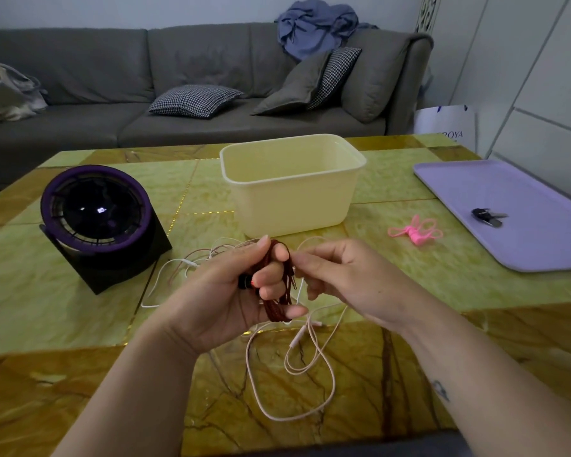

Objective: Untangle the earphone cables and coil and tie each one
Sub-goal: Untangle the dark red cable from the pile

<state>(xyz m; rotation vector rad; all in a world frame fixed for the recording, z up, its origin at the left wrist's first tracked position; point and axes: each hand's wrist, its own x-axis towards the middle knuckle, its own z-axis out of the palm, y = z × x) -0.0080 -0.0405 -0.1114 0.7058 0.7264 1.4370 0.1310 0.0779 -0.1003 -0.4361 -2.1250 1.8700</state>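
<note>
Two bare forearms reach in from the near edge of the table (80, 308), a glossy yellow-green top with brown veining. Between them, on the near part of the tabletop, a pale pink earphone cable (330, 374) lies in loose loops, its strands running up under the hands.

The left hand (218, 298) is held just above the table, palm turned inward, fingers curled round a dark red cable (277, 308) gathered into a long bundle of loops that hangs down over its fingers. A small black piece with a red dot shows at the fingers (earbud or plug, I cannot tell which). The right hand (340, 282) comes in from the other side with its fingers bent, and its fingertips pinch the bundle at the right edge.

Behind the hands a white cable (155, 282) trails leftward, its strands crossing thin pinkish strands.

Farther back stands a cream plastic tub (294, 192), upright. To its left is a round black fan (96, 212) with a purple rim, tilted on a black base. To the right of the tub lie bright pink ties (416, 230), and beyond them a lilac tray (508, 199) carries a set of keys (487, 216). A grey sofa (112, 77) with checked cushions runs along the wall, with a blue garment (317, 24) heaped on its back.
</note>
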